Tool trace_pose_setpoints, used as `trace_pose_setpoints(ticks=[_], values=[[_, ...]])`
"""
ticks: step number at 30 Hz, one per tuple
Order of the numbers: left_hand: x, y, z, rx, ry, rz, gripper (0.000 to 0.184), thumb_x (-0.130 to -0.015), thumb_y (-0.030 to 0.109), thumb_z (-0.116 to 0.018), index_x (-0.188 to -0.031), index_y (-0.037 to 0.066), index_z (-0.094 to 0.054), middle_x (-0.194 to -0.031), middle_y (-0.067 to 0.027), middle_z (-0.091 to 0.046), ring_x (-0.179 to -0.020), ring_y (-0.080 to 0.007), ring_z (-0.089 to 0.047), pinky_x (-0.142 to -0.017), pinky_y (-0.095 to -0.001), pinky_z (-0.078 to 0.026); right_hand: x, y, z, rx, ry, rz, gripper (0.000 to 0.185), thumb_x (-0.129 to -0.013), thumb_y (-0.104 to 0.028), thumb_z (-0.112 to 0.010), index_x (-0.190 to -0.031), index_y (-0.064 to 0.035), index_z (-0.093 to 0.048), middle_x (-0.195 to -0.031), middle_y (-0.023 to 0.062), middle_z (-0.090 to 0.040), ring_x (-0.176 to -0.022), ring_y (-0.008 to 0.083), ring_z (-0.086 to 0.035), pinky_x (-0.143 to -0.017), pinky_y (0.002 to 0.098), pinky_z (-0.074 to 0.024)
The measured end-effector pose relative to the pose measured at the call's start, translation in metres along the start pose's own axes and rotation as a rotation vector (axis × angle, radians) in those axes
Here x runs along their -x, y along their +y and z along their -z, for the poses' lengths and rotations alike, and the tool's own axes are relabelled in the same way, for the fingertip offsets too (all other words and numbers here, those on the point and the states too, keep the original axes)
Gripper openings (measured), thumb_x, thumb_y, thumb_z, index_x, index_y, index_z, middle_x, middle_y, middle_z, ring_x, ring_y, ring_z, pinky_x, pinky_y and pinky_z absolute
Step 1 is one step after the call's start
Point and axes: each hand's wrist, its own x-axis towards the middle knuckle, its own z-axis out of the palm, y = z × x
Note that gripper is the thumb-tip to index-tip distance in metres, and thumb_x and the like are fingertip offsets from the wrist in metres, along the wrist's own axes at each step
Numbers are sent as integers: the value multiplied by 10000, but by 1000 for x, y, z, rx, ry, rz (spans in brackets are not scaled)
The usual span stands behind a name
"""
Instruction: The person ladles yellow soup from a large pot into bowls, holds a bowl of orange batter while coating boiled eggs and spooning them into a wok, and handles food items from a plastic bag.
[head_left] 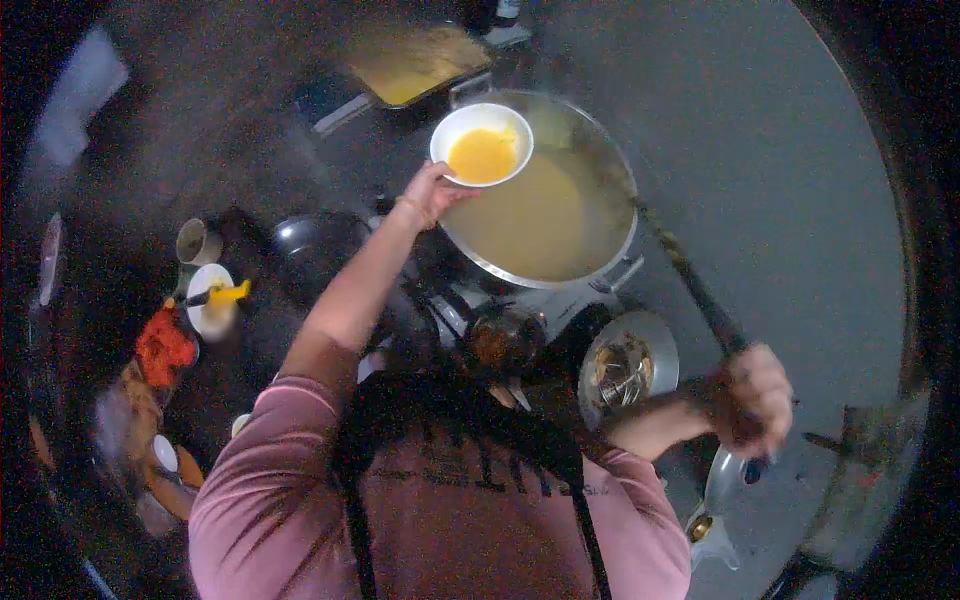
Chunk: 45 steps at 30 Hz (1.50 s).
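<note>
My left hand point(432, 195) grips the rim of a white bowl point(438, 135) holding yellow-orange liquid point(483, 155). The bowl is tilted above the left side of a large metal pot point(622, 262). Pale yellowish liquid point(545, 225) fills much of the pot under steam. Over on the right, my right hand point(757, 400) is closed round a long dark-handled stirring tool point(690, 275), blurred by motion. The tool slants up and left to the pot's right rim, and its far end is hard to make out.
A rectangular tray point(425, 75) with yellow contents lies beyond the pot. Nearer me stand a metal bowl with utensils point(665, 345) and a dark pan point(320, 245). At left are a white bowl with a yellow-ended utensil point(205, 318), red food point(165, 348) and a small cup point(197, 242).
</note>
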Motion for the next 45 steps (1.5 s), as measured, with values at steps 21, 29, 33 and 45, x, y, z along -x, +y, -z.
trace_pose_setpoints(ticks=[21,29,33,45], values=[[66,21,53,-471,131,-86,589,-765,117,-490,-1268,112,-183,-1154,-187,-430,-687,-282,-615,-471,-223,-520,63,-7,107,-341,572,-223,394,-860,-281,-343,-492,-160,-275,-429,-24,-222,-402,104,-187,-449,266,-190],[43,-8,11,-267,61,-128,626,-759,94,-506,-1265,105,-138,-1110,-262,-419,-699,-314,-605,-583,-291,-534,23,-63,78,-325,459,-106,422,-811,-265,-433,-446,-164,-247,-368,-46,-214,-325,77,-181,-394,231,-206],[35,-5,17,-318,16,-105,603,-759,104,-508,-1253,101,-163,-1044,-244,-475,-744,-326,-596,-660,-331,-519,16,-73,57,-504,212,-26,411,-807,-266,-417,-447,-175,-242,-365,-59,-211,-318,60,-175,-385,206,-197],[45,22,-5,-173,-81,-136,506,-760,96,-492,-1211,102,-261,-1101,-154,-471,-798,-304,-583,-696,-341,-495,87,61,23,764,-84,-340,182,-736,-140,-433,-617,-11,-479,-539,48,-449,-472,181,-413,-474,307,-351]])
